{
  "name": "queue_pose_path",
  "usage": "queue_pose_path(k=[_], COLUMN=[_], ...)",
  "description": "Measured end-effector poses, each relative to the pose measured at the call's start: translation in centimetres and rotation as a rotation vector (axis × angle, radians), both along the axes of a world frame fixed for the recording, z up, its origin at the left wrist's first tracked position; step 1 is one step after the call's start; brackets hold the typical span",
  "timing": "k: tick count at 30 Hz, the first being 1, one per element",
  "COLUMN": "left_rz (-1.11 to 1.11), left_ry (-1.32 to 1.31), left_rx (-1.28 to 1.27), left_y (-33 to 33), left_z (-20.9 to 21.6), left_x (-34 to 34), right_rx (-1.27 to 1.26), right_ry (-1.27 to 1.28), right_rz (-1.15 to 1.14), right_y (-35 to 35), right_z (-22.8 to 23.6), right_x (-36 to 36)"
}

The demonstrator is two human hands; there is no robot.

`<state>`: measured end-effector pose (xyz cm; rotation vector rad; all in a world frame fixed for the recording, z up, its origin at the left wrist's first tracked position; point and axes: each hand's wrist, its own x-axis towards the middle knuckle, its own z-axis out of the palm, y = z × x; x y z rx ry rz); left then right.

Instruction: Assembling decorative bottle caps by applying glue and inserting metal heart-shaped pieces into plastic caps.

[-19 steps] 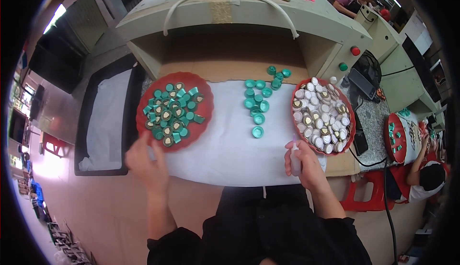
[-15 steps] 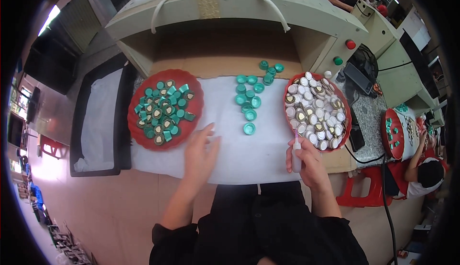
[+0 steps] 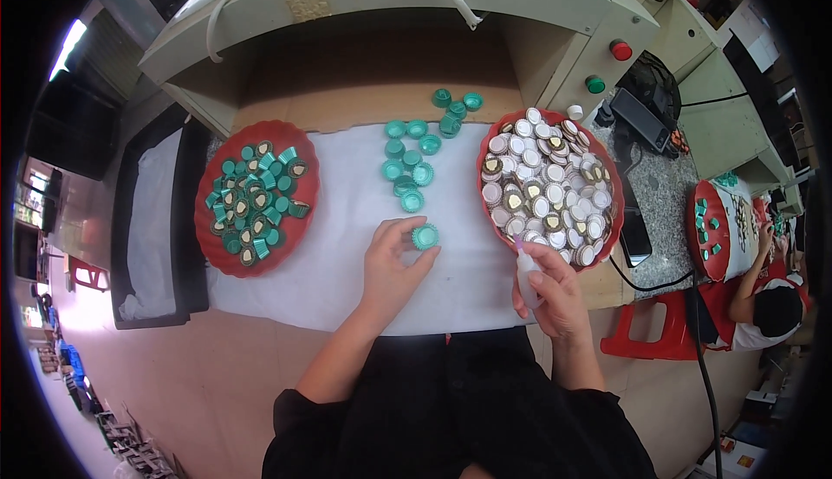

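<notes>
Between the thumb and fingers of my left hand is a ribbed green bottle cap, hollow side up, low over the white cloth. My right hand is wrapped round a small translucent squeeze bottle, its purplish tip pointing up at the near rim of the right red tray. That tray is heaped with round white discs, some showing a gold face. Several loose green caps lie in a cluster beyond my left hand. On the left red tray are green caps with gold centres.
A grey machine housing with a red button and a green button arches over the far side. At the left is a black bin. A phone and a black cable lie at the right, where another person sits.
My left hand has moved right from beside the left tray to the nearest green cap and closed round it. The right hand still holds the squeeze bottle. The whole view has shifted somewhat.
</notes>
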<state>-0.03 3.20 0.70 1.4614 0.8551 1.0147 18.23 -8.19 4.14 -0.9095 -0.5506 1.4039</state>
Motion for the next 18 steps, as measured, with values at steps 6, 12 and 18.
queue_pose_path(k=[6,12,18], left_rz=[-0.255,-0.293,-0.372], left_ry=[-0.320,-0.317,-0.499], left_rx=[-0.306,-0.500,-0.678], left_y=[-1.4,-1.6,-1.6], left_z=[0.0,0.4,-1.1], left_x=[1.0,1.9,1.8], right_rx=[-0.002,-0.004,0.087], right_ry=[-0.039,-0.003,-0.133], right_rz=[-0.111,-0.220,-0.390], right_y=[0.9,0.9,1.4], right_z=[0.1,0.0,0.7], right_x=[-0.4,-0.3,-1.1])
